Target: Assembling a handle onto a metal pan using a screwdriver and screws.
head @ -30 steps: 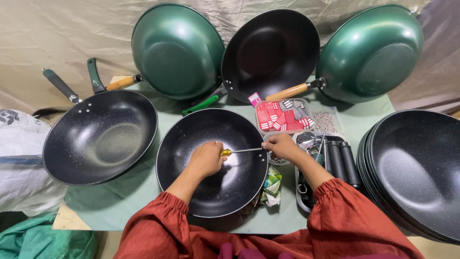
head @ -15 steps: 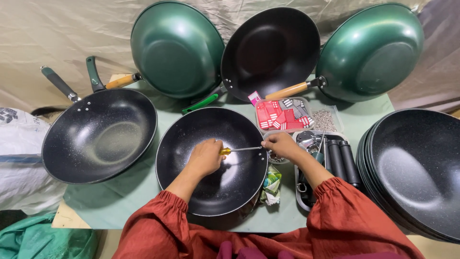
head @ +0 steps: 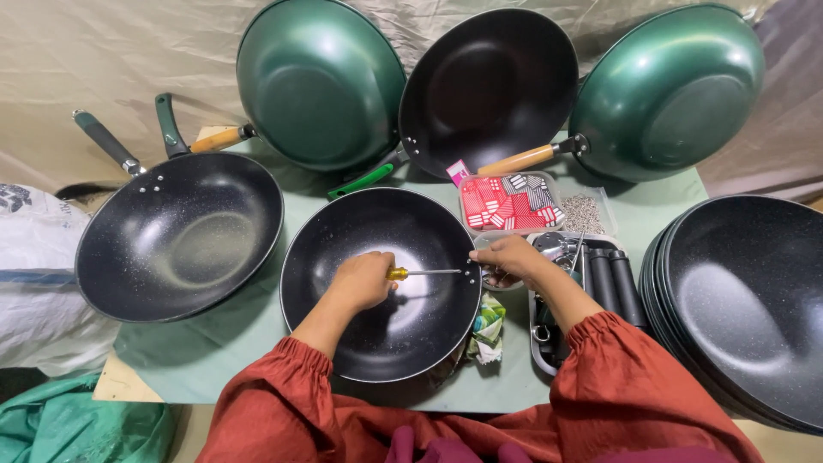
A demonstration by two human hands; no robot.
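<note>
A black speckled wok (head: 377, 249) without a handle lies on the green table right in front of me. My left hand (head: 362, 281) is inside it, closed around the yellow handle of a screwdriver (head: 422, 273) whose shaft points right, to the wok's rim. My right hand (head: 507, 258) rests on the rim at the screwdriver's tip, fingers pinched there; what they pinch is too small to tell.
A handled black wok (head: 176, 236) sits at the left. Two green woks (head: 321, 81) (head: 669, 90) and a black one (head: 489, 90) lean at the back. A stack of black woks (head: 746, 300) is at the right. A red-patterned box (head: 507, 202), a tray of black handles (head: 604, 283) lie between.
</note>
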